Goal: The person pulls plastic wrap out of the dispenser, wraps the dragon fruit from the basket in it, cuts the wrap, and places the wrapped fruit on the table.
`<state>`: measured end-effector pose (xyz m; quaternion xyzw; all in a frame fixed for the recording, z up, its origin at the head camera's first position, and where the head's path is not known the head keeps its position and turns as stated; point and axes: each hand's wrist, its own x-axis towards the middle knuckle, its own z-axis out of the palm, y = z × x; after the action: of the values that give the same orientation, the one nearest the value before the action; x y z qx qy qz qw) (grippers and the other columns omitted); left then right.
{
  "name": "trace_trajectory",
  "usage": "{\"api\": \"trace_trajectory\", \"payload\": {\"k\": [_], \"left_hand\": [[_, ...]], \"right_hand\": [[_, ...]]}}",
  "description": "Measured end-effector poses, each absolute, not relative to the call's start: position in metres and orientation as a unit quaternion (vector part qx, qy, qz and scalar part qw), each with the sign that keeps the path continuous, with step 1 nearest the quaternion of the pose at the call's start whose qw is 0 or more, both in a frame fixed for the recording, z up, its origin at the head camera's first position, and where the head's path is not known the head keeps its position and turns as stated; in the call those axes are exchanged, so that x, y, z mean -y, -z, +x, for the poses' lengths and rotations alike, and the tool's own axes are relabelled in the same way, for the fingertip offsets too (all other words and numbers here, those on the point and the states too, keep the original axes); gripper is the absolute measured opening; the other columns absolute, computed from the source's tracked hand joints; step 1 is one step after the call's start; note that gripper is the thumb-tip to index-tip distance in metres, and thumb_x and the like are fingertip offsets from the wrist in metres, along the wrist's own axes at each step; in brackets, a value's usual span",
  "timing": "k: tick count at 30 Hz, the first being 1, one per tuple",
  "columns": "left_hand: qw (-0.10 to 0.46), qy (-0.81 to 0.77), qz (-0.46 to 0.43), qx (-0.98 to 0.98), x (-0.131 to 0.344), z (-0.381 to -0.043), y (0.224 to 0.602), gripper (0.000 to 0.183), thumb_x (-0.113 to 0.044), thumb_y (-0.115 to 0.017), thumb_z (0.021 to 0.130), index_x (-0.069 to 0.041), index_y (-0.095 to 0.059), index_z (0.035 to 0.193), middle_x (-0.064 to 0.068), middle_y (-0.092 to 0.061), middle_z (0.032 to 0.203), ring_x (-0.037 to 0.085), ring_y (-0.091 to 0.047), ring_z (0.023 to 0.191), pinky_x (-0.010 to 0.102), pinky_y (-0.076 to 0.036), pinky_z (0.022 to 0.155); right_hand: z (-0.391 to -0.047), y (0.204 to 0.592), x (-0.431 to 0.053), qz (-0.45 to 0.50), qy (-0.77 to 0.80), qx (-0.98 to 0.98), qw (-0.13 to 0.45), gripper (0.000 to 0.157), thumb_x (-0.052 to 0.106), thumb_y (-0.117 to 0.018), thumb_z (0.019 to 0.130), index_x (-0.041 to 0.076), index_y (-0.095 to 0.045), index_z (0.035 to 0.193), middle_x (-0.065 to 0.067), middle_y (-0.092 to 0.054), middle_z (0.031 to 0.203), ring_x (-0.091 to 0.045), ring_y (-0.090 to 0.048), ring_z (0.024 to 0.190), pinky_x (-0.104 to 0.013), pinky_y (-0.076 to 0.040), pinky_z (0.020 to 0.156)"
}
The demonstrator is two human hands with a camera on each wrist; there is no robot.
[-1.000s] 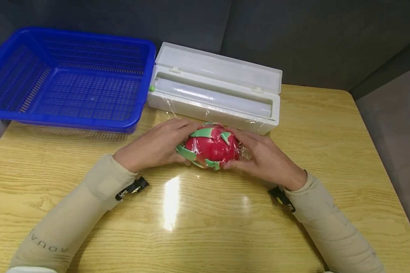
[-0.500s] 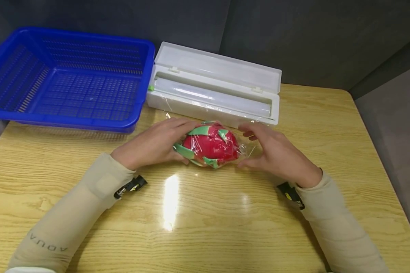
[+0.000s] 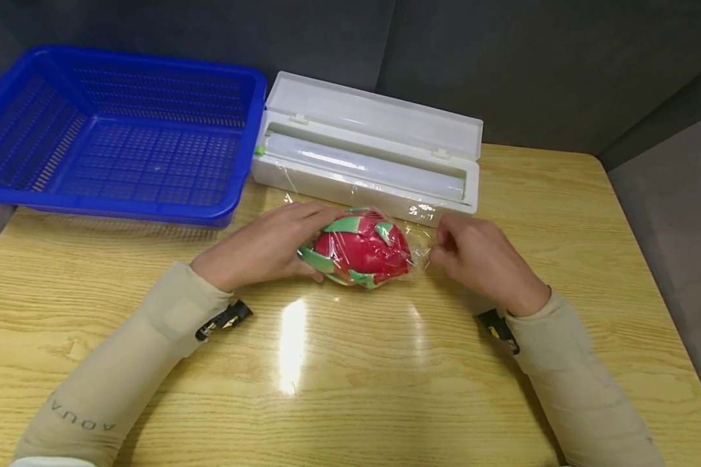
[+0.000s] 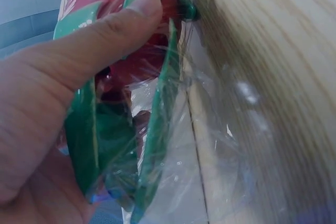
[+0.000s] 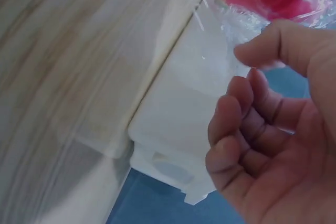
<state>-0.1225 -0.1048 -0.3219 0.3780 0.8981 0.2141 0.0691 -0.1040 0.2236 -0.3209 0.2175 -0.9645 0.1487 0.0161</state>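
A red dragon fruit (image 3: 362, 250) with green scales, wrapped in clear cling film (image 3: 418, 250), lies on the table in front of a white box. My left hand (image 3: 271, 243) grips its left end; in the left wrist view the thumb (image 4: 115, 38) presses over the film-covered scales. Just off the fruit's right end, my right hand (image 3: 473, 256) has curled fingers and pinches the loose film between thumb and forefinger. The right wrist view shows the thumb and forefinger (image 5: 254, 80) nearly meeting beside the crinkled film, with the other fingers curled in.
The long white cling film box (image 3: 362, 191) stands behind the fruit, its lid raised and the film roll (image 3: 362, 165) inside. A blue plastic basket (image 3: 122, 211) is at the back left. Dark panels (image 3: 502, 71) border the wooden table (image 3: 356, 389) behind.
My right hand has let go of the fruit's right end, moved a little right and curled its fingers onto the loose film. The left hand has kept its grip on the fruit.
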Motion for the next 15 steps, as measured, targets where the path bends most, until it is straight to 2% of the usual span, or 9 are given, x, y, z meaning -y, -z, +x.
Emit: {"api": "trace_trajectory", "payload": {"k": [8, 15], "left_hand": [[0.067, -0.216, 0.380, -0.897, 0.1054, -0.1220, 0.3226, 0.098, -0.034, -0.092, 0.076, -0.016, -0.042, 0.157, 0.007, -0.054, 0.155, 0.027, -0.050, 0.145, 0.051, -0.039, 0.124], [0.062, -0.213, 0.386, -0.896, 0.1058, -0.1232, 0.3237, 0.097, -0.034, -0.093, 0.075, -0.015, -0.043, 0.157, 0.008, -0.055, 0.154, 0.029, -0.051, 0.144, 0.050, -0.041, 0.124]], "right_hand": [[-0.1095, 0.3240, -0.2307, 0.171, -0.119, 0.978, -0.024, 0.006, 0.011, -0.063, 0.085, 0.009, -0.058, 0.083, -0.004, -0.054, 0.070, -0.020, -0.049, 0.063, -0.029, -0.035, 0.057], [-0.1130, 0.3275, -0.2341, 0.143, -0.116, 0.981, -0.058, 0.010, 0.013, -0.060, 0.090, 0.009, -0.055, 0.083, -0.004, -0.051, 0.069, -0.021, -0.049, 0.064, -0.029, -0.035, 0.056]]}}
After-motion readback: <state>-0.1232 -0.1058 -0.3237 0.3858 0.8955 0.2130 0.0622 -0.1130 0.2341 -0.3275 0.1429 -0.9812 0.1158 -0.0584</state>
